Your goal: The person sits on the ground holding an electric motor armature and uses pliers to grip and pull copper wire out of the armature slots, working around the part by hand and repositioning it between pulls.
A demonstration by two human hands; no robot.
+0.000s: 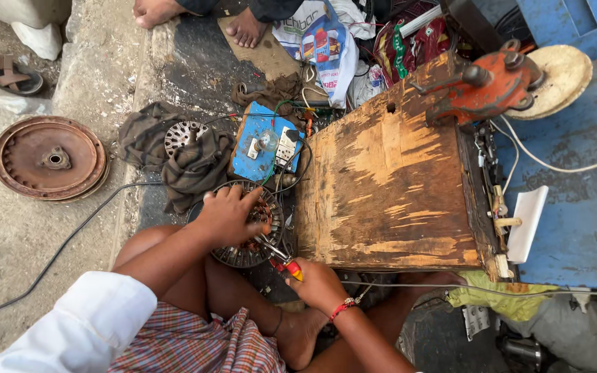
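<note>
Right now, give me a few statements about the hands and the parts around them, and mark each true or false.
1. The left hand rests on the round wound stator. True.
2. The right hand holds a hammer. False: it grips red-and-yellow-handled pliers.
3. A blue switch board lies beyond the stator. True.
4. The rusty round cover sits on the wooden box. False: it lies on the ground, far left.
5. The pliers' tip points at the stator. True.
</note>
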